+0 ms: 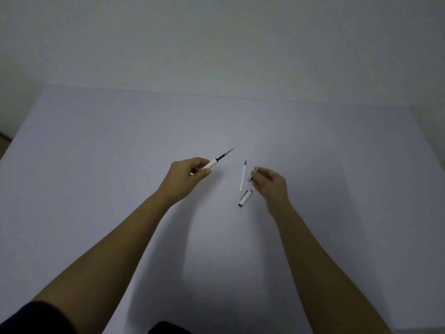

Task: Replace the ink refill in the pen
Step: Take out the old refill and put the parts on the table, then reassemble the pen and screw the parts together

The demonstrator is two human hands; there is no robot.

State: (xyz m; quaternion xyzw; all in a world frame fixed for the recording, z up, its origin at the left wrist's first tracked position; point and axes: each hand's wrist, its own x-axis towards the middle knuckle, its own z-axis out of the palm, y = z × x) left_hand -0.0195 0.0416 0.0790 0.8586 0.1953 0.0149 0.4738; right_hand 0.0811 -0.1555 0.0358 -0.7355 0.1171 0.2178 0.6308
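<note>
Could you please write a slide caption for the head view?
Left hand holds pen barrel with refill protruding; spare refill and cap lie beside right hand.

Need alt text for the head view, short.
Left hand holds a white pen barrel with its refill tip exposed; right hand pinches a small silver part. A loose refill and pen cap lie on the table.

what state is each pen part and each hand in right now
pen barrel: held in the left hand, front end open, a refill sticking out
refill in barrel: dark tip exposed, pointing up and right
loose refill: lying flat on the table, untouched
pen cap: off the pen, lying on the table
left hand: closed around the barrel
right hand: blurred, pinching a small silvery piece
</note>
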